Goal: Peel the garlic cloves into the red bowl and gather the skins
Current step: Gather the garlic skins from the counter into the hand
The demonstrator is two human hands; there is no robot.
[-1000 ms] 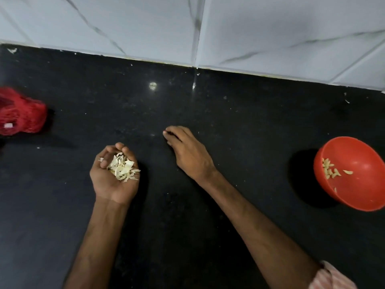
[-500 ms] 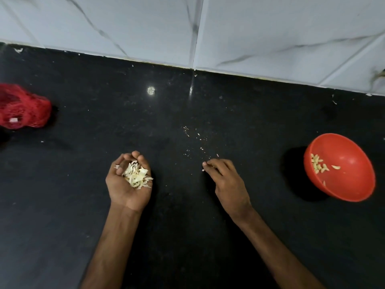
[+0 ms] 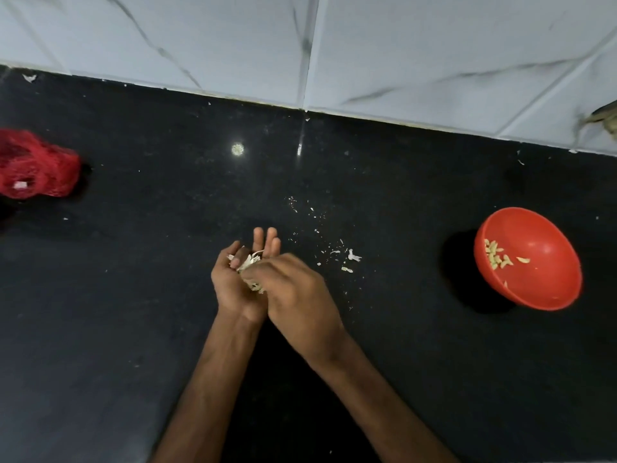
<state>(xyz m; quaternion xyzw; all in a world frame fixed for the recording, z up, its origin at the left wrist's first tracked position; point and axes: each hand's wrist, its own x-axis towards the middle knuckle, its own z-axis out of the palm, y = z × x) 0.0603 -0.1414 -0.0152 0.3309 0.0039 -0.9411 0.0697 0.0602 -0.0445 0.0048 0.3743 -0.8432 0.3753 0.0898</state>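
My left hand (image 3: pixel 232 289) lies palm up over the black counter (image 3: pixel 133 295), its fingers fairly straight, carrying a pile of pale garlic skins (image 3: pixel 248 262). My right hand (image 3: pixel 300 295) is laid over it from the right, back to the camera, with its fingers curled down onto the skins in the left palm. A few loose skin bits (image 3: pixel 350 257) lie on the counter just right of my hands. The red bowl (image 3: pixel 551 289) sits tilted at the far right with several peeled garlic cloves (image 3: pixel 497 257) inside.
A red mesh bag (image 3: pixel 36 168) lies at the left edge of the counter. The white marbled tile wall (image 3: pixel 400 55) runs along the back. Tiny skin crumbs (image 3: pixel 314 212) are scattered beyond my hands.
My right hand left the counter and came left onto my left palm. My left hand shifted right, and its fingers uncurled from round the skins.
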